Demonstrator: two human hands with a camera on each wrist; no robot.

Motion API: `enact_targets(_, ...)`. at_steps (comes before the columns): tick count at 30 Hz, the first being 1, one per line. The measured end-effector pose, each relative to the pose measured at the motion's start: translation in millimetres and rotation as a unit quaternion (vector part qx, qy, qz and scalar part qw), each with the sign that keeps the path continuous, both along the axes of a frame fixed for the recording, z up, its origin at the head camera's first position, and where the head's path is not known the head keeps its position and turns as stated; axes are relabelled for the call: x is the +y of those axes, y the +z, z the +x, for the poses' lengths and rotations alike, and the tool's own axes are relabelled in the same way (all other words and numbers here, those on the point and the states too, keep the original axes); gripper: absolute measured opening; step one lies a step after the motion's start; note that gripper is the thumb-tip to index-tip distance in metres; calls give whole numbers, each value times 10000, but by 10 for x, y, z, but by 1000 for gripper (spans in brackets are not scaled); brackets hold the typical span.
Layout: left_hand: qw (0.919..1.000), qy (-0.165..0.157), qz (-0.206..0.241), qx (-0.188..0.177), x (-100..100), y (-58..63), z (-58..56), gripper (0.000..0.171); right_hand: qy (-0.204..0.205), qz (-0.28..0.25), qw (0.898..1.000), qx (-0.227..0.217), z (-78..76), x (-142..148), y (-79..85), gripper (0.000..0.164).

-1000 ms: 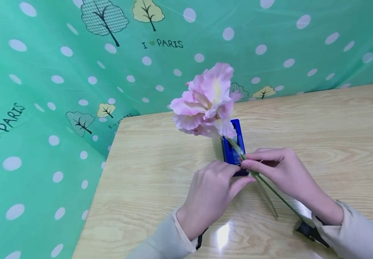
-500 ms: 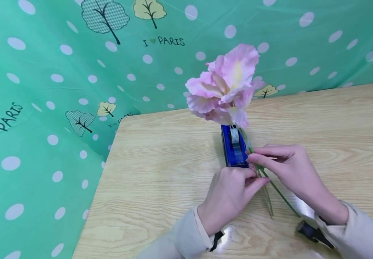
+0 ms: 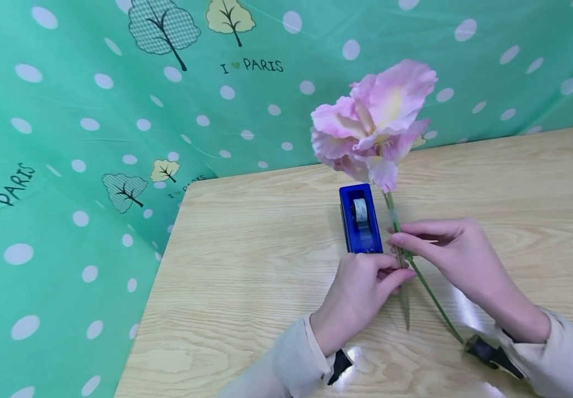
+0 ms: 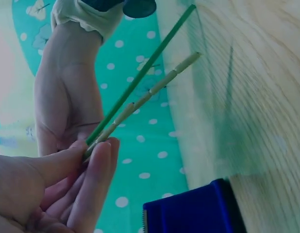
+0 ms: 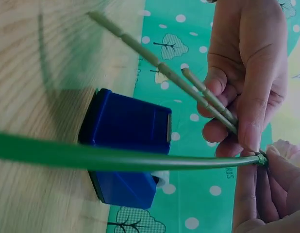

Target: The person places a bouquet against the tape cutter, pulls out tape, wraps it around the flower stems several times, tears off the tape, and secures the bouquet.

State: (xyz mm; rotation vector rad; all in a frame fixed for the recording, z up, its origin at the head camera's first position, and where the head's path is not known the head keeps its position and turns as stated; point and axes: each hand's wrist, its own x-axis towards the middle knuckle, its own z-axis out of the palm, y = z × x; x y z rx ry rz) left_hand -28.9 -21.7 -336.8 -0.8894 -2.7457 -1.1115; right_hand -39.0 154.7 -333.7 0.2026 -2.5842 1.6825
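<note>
A large pink artificial flower (image 3: 373,121) stands above the table, its stem running down between both hands. My right hand (image 3: 458,262) pinches the stem at the point where a thin green stem (image 3: 433,293) branches off toward me. Just below, thumb and fingers of my left hand (image 3: 361,290) pinch the pale jointed stem ends. In the right wrist view two pale jointed stems (image 5: 164,70) stick out from the left hand, and the green stem (image 5: 140,159) leads to the right hand's fingertips. The left wrist view has the stems side by side, their free ends apart.
A blue tape dispenser (image 3: 348,213) with a roll of clear tape (image 3: 360,209) stands on the wooden table (image 3: 246,265) just beyond my left hand. Green printed cloth (image 3: 87,99) hangs behind and to the left. A black wrist strap (image 3: 493,355) shows at my right sleeve.
The flower has moved right and up and stands more upright. Both hands shifted right with it, keeping their pinch. More of the tape dispenser is uncovered.
</note>
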Motion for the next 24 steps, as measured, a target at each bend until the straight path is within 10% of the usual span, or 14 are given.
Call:
enact_targets(14, 9970, -308, 415, -581, 227, -13, -116, 20, -341, 361, 9987, -107, -66, 244, 61, 26)
enact_targets(24, 9936, -146, -127, -1110, 463, 24, -165, 24, -191, 1202, 9925, 112, -176, 488, 55, 29)
